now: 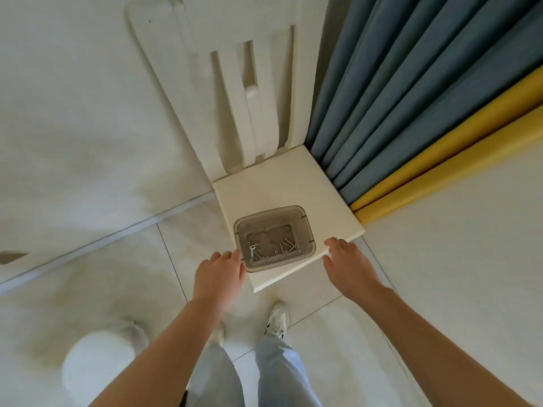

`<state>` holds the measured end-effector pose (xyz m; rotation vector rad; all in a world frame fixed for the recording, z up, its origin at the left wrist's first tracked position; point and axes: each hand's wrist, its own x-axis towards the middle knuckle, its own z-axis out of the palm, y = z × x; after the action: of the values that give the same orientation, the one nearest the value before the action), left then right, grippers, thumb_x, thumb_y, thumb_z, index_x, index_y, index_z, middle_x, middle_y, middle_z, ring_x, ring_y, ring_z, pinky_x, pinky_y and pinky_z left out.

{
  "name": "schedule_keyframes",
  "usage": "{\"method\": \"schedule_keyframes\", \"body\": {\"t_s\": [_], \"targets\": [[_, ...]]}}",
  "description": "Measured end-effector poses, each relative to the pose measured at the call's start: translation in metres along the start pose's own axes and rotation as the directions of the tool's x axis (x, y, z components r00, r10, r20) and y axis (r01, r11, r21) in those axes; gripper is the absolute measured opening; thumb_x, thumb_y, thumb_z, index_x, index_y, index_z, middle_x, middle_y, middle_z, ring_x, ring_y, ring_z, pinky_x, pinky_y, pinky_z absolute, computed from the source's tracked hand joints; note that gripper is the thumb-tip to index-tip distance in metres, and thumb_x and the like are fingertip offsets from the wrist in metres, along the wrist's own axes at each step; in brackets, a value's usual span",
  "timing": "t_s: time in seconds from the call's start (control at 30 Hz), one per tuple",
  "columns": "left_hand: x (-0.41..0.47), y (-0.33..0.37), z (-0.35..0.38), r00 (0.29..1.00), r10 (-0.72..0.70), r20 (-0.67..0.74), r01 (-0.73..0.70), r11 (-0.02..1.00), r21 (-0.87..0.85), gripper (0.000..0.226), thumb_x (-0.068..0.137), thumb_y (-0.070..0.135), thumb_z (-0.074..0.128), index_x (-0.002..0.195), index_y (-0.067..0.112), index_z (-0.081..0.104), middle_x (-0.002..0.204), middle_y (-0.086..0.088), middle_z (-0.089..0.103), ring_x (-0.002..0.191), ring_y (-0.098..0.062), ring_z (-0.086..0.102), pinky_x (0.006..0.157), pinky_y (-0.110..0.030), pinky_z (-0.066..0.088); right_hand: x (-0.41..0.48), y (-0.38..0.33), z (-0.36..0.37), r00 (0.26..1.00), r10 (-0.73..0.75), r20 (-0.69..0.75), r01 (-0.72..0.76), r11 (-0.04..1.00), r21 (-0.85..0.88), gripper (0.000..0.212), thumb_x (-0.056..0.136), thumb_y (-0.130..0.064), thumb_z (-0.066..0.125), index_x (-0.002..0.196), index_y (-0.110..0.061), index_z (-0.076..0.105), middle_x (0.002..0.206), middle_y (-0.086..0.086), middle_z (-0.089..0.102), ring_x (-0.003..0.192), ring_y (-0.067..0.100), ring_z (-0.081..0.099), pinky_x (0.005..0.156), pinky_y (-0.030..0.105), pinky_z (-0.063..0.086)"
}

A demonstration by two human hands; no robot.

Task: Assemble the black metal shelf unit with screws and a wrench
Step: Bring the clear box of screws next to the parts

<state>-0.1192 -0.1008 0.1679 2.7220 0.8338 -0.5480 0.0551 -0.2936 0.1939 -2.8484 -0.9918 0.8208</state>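
A clear grey plastic tray [305, 227] sits on the seat of a white chair [288, 183]. Inside it lie several screws [286, 247], small washers and a small silver wrench [252, 250]. My left hand [219, 273] reaches the tray's near-left corner, fingertips at its rim, fingers loosely extended. My right hand [345, 261] hovers at the seat's front edge just right of the tray, fingers relaxed and holding nothing. No black shelf part is in view.
Blue and yellow curtains [411, 113] hang to the right of the chair. A white wall stands on the left, tiled floor [88, 289] below. A round white object [97, 365] is at lower left. My legs and shoes [277, 318] stand right before the chair.
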Motion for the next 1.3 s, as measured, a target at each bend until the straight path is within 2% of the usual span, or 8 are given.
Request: {"method": "schedule_keyframes", "body": {"t_s": [0.23,0.43,0.57,0.73,0.87,1.0,1.17,1.3], "targets": [[0.030,0.009,0.032,0.989,-0.105,0.100,0.115,0.989,-0.092,0.028,0.106,0.033,0.037,0.128,0.019,0.048,0.113,0.002,0.061,0.099,-0.020,0.065,0.069,-0.030,0.042,0.064,0.015,0.024,0.994,0.005,0.113,-0.014,0.997,0.081,0.035,0.102,-0.025,0.045,0.135,-0.014,0.041,0.123,0.009,0.061,0.108,0.026,0.058,0.086,0.039,0.053],[0.062,0.012,0.058,0.962,-0.211,0.173,0.247,0.942,-0.227,0.032,0.104,0.033,0.043,0.133,0.019,0.042,0.113,0.001,0.060,0.098,-0.022,0.066,0.076,-0.035,0.054,0.104,0.024,0.054,0.987,0.004,0.158,-0.012,0.999,0.052,0.036,0.101,-0.024,0.046,0.134,-0.011,0.038,0.119,0.010,0.060,0.101,0.025,0.058,0.083,0.040,0.054],[0.084,0.009,0.077,0.941,-0.282,0.189,0.328,0.896,-0.298,0.036,0.103,0.032,0.045,0.136,0.017,0.041,0.117,-0.001,0.059,0.099,-0.024,0.064,0.073,-0.035,0.049,0.123,0.023,0.079,0.989,0.001,0.150,-0.006,1.000,0.031,0.052,0.100,-0.023,0.045,0.146,-0.012,0.023,0.124,0.013,0.053,0.101,0.028,0.058,0.078,0.038,0.052],[0.107,-0.003,0.104,0.831,-0.450,0.327,0.556,0.659,-0.506,0.049,0.102,0.027,0.049,0.147,0.014,0.034,0.136,-0.011,0.058,0.119,-0.034,0.059,0.084,-0.037,0.045,0.144,0.019,0.104,0.973,0.160,0.169,-0.192,0.962,0.196,0.064,0.101,-0.020,0.049,0.152,-0.008,0.012,0.137,0.018,0.047,0.112,0.033,0.058,0.083,0.036,0.048],[0.117,-0.006,0.116,0.789,-0.490,0.371,0.596,0.463,-0.656,0.049,0.103,0.023,0.051,0.147,0.008,0.039,0.111,-0.009,0.065,0.106,-0.030,0.059,0.088,-0.036,0.046,0.157,0.019,0.112,0.951,0.235,0.199,-0.294,0.885,0.361,0.053,0.102,-0.012,0.043,0.148,-0.002,0.020,0.123,0.023,0.057,0.105,0.035,0.061,0.084,0.042,0.052],[0.124,-0.005,0.124,0.795,-0.504,0.338,0.567,0.419,-0.709,0.044,0.101,0.018,0.054,0.142,0.007,0.045,0.076,0.012,0.053,0.076,-0.015,0.053,0.077,-0.029,0.039,0.166,0.023,0.119,0.943,0.268,0.198,-0.326,0.865,0.382,0.046,0.103,-0.011,0.040,0.146,-0.004,0.027,0.112,0.024,0.063,0.097,0.037,0.064,0.076,0.043,0.053],[0.120,-0.006,0.124,0.801,-0.481,0.357,0.561,0.392,-0.729,0.035,0.100,0.019,0.058,0.134,0.010,0.052,0.078,0.010,0.059,0.073,-0.016,0.065,0.065,-0.029,0.050,0.166,0.023,0.121,0.946,0.257,0.195,-0.317,0.859,0.403,0.025,0.102,-0.012,0.044,0.126,-0.005,0.044,0.093,0.012,0.062,0.079,0.028,0.063,0.062,0.035,0.048],[0.110,-0.009,0.116,0.769,-0.487,0.413,0.582,0.268,-0.768,0.032,0.095,0.016,0.065,0.126,0.012,0.056,0.083,-0.001,0.068,0.075,-0.023,0.072,0.072,-0.039,0.061,0.154,0.020,0.111,0.950,0.245,0.192,-0.305,0.857,0.415,0.018,0.101,-0.014,0.045,0.116,-0.005,0.045,0.098,0.013,0.062,0.082,0.027,0.063,0.068,0.041,0.055]]}}
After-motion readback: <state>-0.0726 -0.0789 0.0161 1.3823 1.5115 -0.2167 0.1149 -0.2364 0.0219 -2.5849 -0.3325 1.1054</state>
